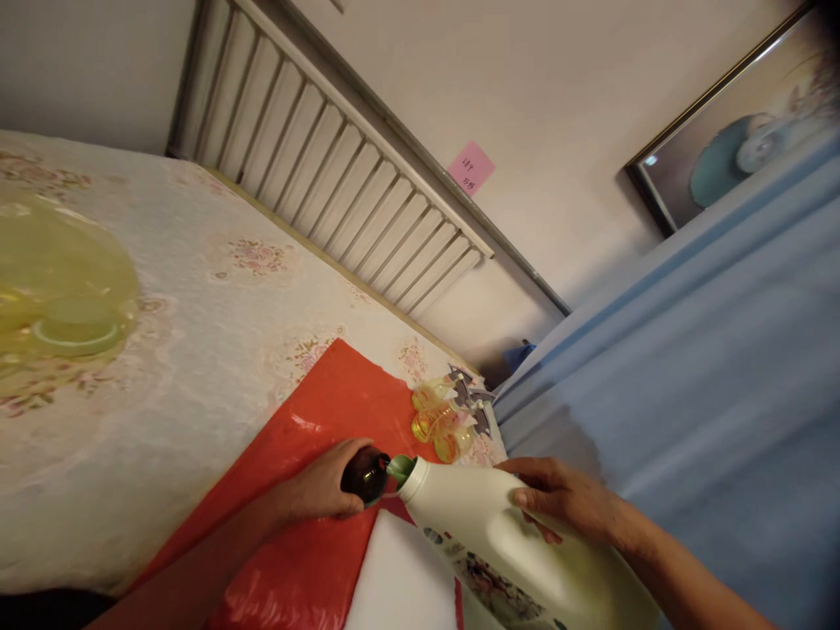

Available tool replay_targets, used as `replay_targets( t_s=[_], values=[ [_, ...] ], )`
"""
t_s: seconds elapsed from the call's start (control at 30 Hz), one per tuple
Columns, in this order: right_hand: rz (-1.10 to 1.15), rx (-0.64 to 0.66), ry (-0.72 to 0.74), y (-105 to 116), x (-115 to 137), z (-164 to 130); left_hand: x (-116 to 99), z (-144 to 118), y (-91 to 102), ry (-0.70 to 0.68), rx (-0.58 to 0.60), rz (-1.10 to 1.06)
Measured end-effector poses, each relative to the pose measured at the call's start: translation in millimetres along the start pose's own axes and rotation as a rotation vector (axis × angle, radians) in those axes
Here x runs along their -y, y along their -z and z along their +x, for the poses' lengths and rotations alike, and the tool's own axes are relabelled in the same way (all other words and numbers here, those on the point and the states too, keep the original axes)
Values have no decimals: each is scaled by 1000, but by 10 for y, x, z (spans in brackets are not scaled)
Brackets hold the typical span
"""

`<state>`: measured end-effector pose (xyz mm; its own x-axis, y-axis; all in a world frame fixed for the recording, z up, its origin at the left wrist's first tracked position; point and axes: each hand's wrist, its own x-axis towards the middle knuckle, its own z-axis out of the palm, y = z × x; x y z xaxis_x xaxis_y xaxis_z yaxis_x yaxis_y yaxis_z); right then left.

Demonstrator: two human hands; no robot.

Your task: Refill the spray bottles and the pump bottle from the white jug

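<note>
My left hand [332,484] is closed around a small dark brown bottle [362,477], whose neck points right. My right hand [564,497] grips the handle of a large pale laundry detergent jug [469,499] with a flowered label. The jug lies tilted, its green spout [399,468] right against the brown bottle's mouth. Whether liquid is flowing cannot be made out. Beneath both hands a red plastic sheet [315,420] covers part of the table, and a white block-like object [387,573] lies partly under the jug.
Several clear bottles with yellow liquid [443,424] and grey spray heads stand beyond the hands. A translucent yellow basin [72,262] sits at left on the flowered tablecloth [216,350]. A radiator [328,157] lines the wall; a blue curtain-like cloth [689,367] hangs at right.
</note>
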<state>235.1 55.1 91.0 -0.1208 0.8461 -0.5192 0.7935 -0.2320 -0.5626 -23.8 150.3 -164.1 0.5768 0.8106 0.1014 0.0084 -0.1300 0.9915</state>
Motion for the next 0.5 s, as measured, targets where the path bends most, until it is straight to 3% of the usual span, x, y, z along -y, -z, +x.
replay_targets(
  t_s=[0.5],
  values=[
    [-7, 25, -4, 17, 1, 4, -135, -37, 16, 35, 18, -20]
  ],
)
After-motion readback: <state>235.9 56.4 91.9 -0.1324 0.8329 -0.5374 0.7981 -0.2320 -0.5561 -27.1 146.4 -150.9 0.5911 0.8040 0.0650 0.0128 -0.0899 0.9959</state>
